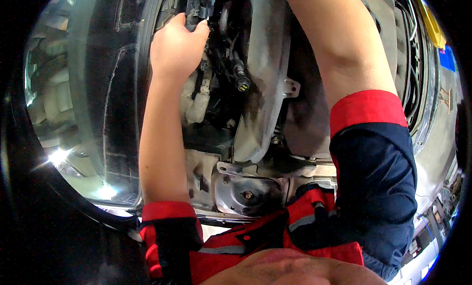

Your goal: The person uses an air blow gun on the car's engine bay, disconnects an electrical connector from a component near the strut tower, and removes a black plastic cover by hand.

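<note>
My left hand (176, 50) reaches over the far left side of a car's engine bay. Its thumb and forefinger close about a black plastic part (198, 7) at the upper edge; the other fingers are hidden behind the hand. Below and right of it, a black cable connector (242, 81) with a yellow-green end hangs loose among dark hoses. My right forearm (346, 44) stretches across the bay and leaves the picture at the top, so my right hand and whatever it touches are out of sight.
A long grey panel (260, 64) with a bolt-hole bracket (292, 87) runs between my arms. Nearer me lies a round metal mount (250, 192). The windshield (88, 88) curves along the left. Yellow (432, 20) and blue objects (447, 59) show at the far right.
</note>
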The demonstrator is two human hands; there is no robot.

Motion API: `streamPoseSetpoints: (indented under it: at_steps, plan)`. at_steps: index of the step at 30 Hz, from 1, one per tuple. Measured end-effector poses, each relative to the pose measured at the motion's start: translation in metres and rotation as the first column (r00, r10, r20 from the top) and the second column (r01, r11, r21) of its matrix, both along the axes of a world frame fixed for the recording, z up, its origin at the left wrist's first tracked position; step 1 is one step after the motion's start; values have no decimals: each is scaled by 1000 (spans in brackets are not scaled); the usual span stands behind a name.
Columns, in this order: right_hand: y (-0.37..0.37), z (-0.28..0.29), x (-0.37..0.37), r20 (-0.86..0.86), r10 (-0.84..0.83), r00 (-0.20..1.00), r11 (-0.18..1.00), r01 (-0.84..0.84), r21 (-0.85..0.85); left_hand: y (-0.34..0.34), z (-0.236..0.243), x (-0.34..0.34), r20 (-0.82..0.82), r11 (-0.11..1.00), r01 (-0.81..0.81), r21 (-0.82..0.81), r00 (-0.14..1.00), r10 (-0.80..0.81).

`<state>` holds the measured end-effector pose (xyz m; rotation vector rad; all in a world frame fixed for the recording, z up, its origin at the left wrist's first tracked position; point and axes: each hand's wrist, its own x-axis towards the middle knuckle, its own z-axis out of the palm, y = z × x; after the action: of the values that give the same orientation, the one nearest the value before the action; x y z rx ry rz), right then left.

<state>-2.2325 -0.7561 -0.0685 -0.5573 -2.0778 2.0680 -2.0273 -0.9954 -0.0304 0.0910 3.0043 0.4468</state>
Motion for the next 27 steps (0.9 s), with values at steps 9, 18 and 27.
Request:
streamPoseSetpoints:
  at_steps: [9,18,27]
  plan:
    - [-10,5,35,-158,-136,978,971,164,176,1,-3,1,-57,1000,1,6,998,-1]
    - [6,-6,5,-89,-70,994,844,106,526,0,-3,0,-85,999,34,36,996,-31]
    - [6,-2,8,-101,-101,990,936,129,327,1,-1,0,-47,999,24,29,999,-22]
